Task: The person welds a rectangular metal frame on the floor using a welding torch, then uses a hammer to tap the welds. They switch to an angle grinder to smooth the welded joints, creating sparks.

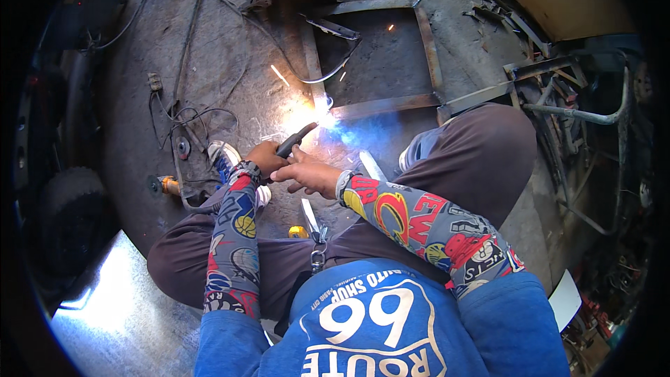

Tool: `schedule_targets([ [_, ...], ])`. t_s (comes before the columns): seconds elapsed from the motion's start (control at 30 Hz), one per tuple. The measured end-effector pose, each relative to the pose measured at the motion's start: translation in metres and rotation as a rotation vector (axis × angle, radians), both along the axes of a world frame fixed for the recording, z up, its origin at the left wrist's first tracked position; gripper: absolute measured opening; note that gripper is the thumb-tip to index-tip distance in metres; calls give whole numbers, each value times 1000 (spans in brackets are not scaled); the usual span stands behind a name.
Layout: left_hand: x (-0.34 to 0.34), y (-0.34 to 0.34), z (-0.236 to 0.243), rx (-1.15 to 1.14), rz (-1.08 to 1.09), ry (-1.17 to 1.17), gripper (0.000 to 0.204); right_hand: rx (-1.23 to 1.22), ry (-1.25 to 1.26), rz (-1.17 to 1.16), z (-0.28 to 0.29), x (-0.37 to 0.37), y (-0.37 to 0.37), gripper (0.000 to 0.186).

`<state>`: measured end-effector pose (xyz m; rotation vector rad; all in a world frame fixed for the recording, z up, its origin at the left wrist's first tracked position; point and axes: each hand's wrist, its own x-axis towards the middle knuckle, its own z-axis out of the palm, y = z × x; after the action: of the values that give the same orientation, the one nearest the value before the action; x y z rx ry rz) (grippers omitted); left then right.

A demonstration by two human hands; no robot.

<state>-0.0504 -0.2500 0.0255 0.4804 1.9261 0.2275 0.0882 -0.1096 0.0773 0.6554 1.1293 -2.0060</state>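
Observation:
My left hand (265, 159) is closed around a dark welding electrode holder (296, 141), which points up and to the right. Beside it, my right hand (315, 176) reaches in with fingers stretched out and apart, touching near the holder's handle and my left hand. A bright welding arc (324, 103) burns just beyond the holder's tip, at the near left corner of a rectangular steel frame (384, 107) lying on the floor. Sparks fly up from it, and bluish smoke drifts to the right. Glare hides the joint and the electrode's end.
A clamp (333, 28) with a cable lies at the frame's far left. An angle grinder (167, 185) rests left of my foot, near tangled cords (192, 119). A yellow tape measure (298, 232) sits between my legs. Metal stands (558, 108) and scrap crowd the right.

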Motion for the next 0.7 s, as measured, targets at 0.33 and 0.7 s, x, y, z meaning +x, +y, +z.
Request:
schedule_targets([
  [0.33,-2,2,4,-29,-49,37,40,8,25,-72,-4,0,-5,115],
  [0.7,-6,-7,-13,-22,-38,-28,42,-17,49,-43,0,0,-2,115],
])
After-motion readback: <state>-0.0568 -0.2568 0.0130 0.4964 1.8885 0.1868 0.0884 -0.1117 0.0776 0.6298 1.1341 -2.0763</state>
